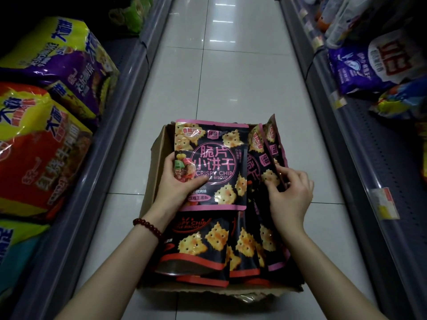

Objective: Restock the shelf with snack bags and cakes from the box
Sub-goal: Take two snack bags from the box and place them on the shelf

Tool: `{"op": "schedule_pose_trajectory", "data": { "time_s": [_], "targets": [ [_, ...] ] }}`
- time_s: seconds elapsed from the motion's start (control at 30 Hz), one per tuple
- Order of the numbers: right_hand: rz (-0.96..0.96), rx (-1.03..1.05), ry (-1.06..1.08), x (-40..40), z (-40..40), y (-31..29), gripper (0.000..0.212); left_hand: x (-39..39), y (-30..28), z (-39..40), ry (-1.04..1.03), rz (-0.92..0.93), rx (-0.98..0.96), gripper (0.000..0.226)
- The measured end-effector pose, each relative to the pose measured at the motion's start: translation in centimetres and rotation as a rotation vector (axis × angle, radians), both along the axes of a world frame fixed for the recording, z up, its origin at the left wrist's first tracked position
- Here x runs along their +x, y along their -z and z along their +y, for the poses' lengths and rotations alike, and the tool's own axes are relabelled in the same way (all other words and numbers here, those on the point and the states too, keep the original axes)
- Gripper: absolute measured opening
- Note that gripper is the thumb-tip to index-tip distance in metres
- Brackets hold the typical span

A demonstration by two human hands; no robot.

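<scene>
At centre frame, the left hand (178,179) is gripping a pink-trimmed biscuit bag (215,162), thumb across its front, above the cardboard box (154,158). The right hand (291,195), fingers curled, is pinching upright bags (272,153) just beside it.

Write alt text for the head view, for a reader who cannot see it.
Both hands reach into a cardboard box of biscuit bags on a shop aisle floor: the left hand grips a pink-edged bag, the right hand pinches another bag. Stocked shelves flank the aisle.
</scene>
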State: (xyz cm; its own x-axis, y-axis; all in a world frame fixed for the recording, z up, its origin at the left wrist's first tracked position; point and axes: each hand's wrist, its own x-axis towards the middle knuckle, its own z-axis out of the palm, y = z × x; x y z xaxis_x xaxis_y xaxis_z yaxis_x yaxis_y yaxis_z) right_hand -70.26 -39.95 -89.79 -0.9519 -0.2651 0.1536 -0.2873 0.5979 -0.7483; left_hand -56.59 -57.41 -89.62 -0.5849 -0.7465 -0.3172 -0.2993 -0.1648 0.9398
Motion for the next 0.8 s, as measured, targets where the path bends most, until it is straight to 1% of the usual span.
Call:
{"op": "schedule_pose_trajectory", "data": {
  "time_s": [0.1, 0.17, 0.27, 0.37, 0.43, 0.47, 0.6, 0.7, 0.73, 0.8],
  "targets": [
    [-0.047, -0.025, -0.02, -0.1, 0.1, -0.1, 0.032, 0.4, 0.4, 0.3, -0.003, 0.043, 0.057, 0.085],
    [-0.127, -0.089, -0.06, -0.1, 0.0, -0.5, 0.033, 0.6, 0.6, 0.3, -0.014, 0.073, 0.078, 0.088],
    [-0.228, -0.196, -0.131, 0.3, 0.0, -0.7, 0.042, 0.7, 0.7, 0.3, -0.026, 0.09, 0.104, 0.089],
    [-0.326, -0.289, -0.2, 0.6, 0.2, -0.3, 0.053, 0.7, 0.6, 0.4, -0.034, 0.114, 0.099, 0.085],
    [-0.351, -0.274, -0.25, 0.6, 0.2, 0.1, 0.061, 0.7, 0.8, 0.4, -0.04, 0.118, 0.103, 0.085],
    [-0.345, -0.259, -0.262, 0.6, 0.2, 0.3, 0.061, 0.8, 0.9, 0.4, -0.04, 0.118, 0.106, 0.086],
    [-0.306, -0.287, -0.144, 0.4, -0.4, 0.3, 0.041, 0.9, 1.0, 0.5, -0.043, 0.12, 0.11, 0.089],
    [-0.279, -0.319, -0.082, 0.0, -0.6, -0.7, 0.034, 0.9, 1.0, 0.4, -0.061, 0.117, 0.122, 0.085],
    [-0.266, -0.331, -0.066, 0.0, -0.6, -1.1, 0.033, 0.9, 0.9, 0.3, -0.069, 0.112, 0.134, 0.08],
    [-0.245, -0.349, -0.033, 0.0, -0.7, -2.0, 0.032, 0.9, 0.5, 0.0, -0.092, 0.114, 0.176, 0.062]
  ]
}}
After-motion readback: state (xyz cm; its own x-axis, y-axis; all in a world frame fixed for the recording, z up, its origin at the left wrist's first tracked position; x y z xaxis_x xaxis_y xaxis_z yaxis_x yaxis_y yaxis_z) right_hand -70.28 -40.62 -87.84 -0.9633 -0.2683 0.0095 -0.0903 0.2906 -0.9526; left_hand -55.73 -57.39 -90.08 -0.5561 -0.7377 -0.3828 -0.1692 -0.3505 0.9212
